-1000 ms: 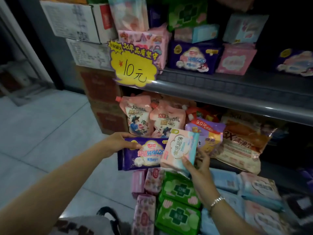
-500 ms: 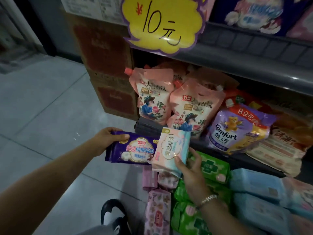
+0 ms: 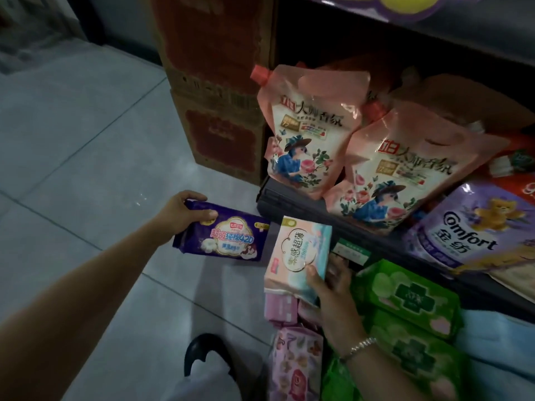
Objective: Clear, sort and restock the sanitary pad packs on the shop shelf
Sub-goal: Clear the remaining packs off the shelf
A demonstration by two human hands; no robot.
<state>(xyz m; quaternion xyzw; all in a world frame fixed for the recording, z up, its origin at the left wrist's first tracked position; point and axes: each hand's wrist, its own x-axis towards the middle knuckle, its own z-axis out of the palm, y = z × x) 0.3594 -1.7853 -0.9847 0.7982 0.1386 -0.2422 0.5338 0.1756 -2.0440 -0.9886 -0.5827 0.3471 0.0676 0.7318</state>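
Lowered both packs off the upper shelf: left hand [image 3: 181, 211] gripped purple pack [image 3: 223, 237], right hand [image 3: 333, 287] pink pack [image 3: 299, 253]; sorting underway.

Open floor left of the shelf, goods crowding its front

Left of the dark metal shelf edge [image 3: 292, 198] lies bare grey tiled floor [image 3: 72, 157]; on it, pink spouted pouches [image 3: 307, 134] block reach; below, green pad packs [image 3: 405, 293] lie packed.

I see a dark shelf ledge [image 3: 292, 199] carrying two pink spouted detergent pouches [image 3: 307, 134] and a purple Comfort softener bag [image 3: 474, 227]. Below it lie green pad packs [image 3: 405, 293], over grey floor tiles [image 3: 86, 169].
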